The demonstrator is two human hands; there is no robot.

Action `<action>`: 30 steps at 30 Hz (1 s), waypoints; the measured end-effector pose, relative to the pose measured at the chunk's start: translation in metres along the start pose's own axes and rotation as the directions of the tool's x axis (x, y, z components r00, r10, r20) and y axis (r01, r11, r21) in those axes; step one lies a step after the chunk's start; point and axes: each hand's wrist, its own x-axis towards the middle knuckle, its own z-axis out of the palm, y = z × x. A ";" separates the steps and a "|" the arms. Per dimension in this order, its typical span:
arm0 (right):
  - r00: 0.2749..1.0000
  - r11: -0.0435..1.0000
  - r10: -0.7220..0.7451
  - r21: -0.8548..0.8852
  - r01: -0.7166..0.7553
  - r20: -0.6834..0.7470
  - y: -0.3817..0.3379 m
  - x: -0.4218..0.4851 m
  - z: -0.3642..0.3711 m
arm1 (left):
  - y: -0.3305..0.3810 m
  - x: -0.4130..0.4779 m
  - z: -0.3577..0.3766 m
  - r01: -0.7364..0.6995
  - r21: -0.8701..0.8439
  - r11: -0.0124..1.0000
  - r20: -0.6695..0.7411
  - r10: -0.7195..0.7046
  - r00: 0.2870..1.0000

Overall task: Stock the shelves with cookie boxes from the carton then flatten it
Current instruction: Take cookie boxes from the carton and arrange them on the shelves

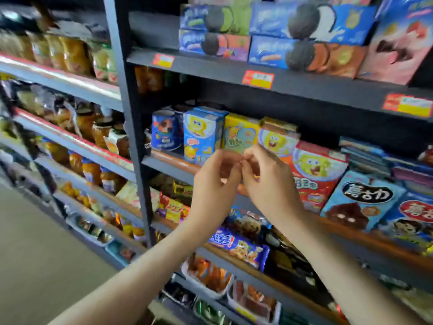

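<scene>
The cookie boxes (pixel 240 134) stand upright in a row on the middle shelf (pixel 168 165), a blue one (pixel 201 137) at the left and a red one (pixel 316 170) leaning at the right, all just behind the two raised hands and not touched by them. The left hand (pixel 214 184) and right hand (pixel 269 181) meet at the fingertips in front of the row, fingers curled in; whether they pinch something small between them cannot be told. More boxes (pixel 293 52) lie stacked on the shelf above, over red and yellow price tags (pixel 257 79)
</scene>
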 end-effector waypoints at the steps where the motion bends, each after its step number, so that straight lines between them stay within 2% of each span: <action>1: 0.999 0.999 0.008 0.031 -0.010 0.045 0.002 -0.011 0.019 | -0.018 -0.010 -0.008 0.033 0.026 0.999 -0.003 -0.032 0.999; 5: 0.950 0.990 0.088 0.083 -0.117 0.299 0.022 -0.065 0.103 | -0.106 -0.060 -0.028 0.244 0.142 0.959 0.004 -0.247 0.969; 8: 0.878 0.975 0.128 0.103 -0.196 0.461 0.038 -0.116 0.171 | -0.172 -0.109 -0.036 0.420 0.208 0.883 -0.094 -0.409 0.908; 12: 0.757 0.958 0.166 0.077 -0.275 0.633 0.053 -0.197 0.262 | -0.256 -0.185 -0.047 0.641 0.271 0.718 -0.212 -0.605 0.767; 15: 0.658 0.946 0.177 0.058 -0.318 0.732 0.062 -0.265 0.318 | -0.317 -0.244 -0.051 0.749 0.307 0.587 -0.283 -0.696 0.660; 18: 0.557 0.935 0.211 0.001 -0.356 0.804 0.083 -0.334 0.373 | -0.379 -0.300 -0.047 0.818 0.306 0.488 -0.308 -0.762 0.569; 23: 0.453 0.911 0.234 -0.031 -0.411 0.860 0.113 -0.439 0.458 | -0.484 -0.390 -0.039 0.895 0.294 0.335 -0.330 -0.843 0.424; 27: 0.211 0.835 0.302 -0.151 -0.530 0.930 0.139 -0.538 0.508 | -0.558 -0.474 -0.028 0.948 0.278 0.153 -0.381 -0.889 0.255; 30: 0.017 0.770 0.397 -0.323 -0.550 0.918 0.158 -0.600 0.533 | -0.595 -0.525 -0.015 0.953 0.296 0.063 -0.348 -0.922 0.169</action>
